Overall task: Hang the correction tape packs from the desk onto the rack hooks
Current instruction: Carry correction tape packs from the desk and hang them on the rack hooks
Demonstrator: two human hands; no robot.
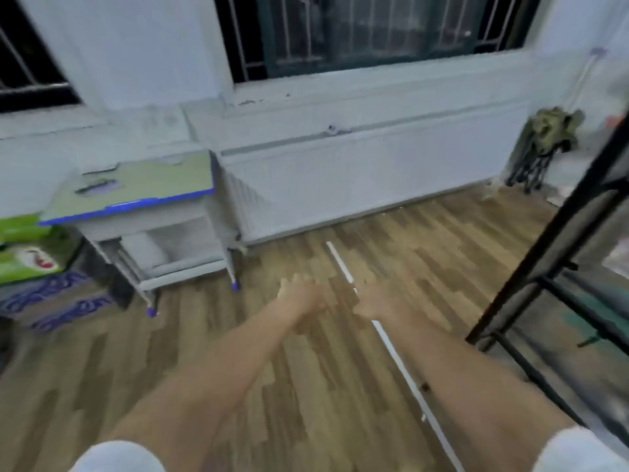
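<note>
The frame is blurred by motion. A small desk (136, 185) with a pale green top and blue front edge stands at the left; flat correction tape packs (97, 187) lie on it. The black metal rack (551, 267) fills the right edge; its hooks are too blurred to make out. Both my arms stretch forward over the wooden floor. My left hand (299, 296) and my right hand (376, 303) hang side by side, fingers loose, holding nothing, well away from desk and rack.
A white strip (384, 335) runs across the wooden floor under my right arm. A white radiator cover (357, 178) lines the wall below the window. Green boxes (23, 247) sit left of the desk, a dark bundle (548, 137) in the far right corner.
</note>
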